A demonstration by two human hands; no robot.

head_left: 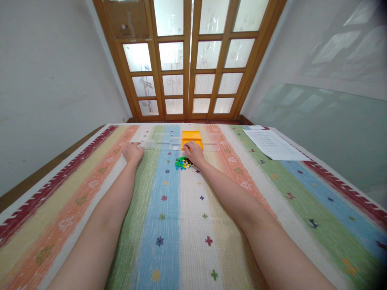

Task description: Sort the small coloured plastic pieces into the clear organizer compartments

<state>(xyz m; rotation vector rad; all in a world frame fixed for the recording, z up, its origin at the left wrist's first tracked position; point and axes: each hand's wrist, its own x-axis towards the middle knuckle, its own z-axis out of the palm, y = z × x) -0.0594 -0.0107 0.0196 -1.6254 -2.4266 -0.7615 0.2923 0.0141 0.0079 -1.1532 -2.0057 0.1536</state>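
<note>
My left hand rests on the cloth at the left end of a clear plastic container. Its fingers are apart, with the tips at or against the container's edge. Over the front of a yellow-orange divided tray is my right hand, its fingers drawn together. Whatever may be between those fingertips is too small to tell. Just in front of the tray lies a heap of small green, blue, yellow, white and dark pieces, partly next to my right wrist.
More clear plastic compartments extend to the right of the tray. White printed sheets lie at the table's far right. A striped, patterned cloth covers the table. Wood-framed glass doors stand beyond its far edge.
</note>
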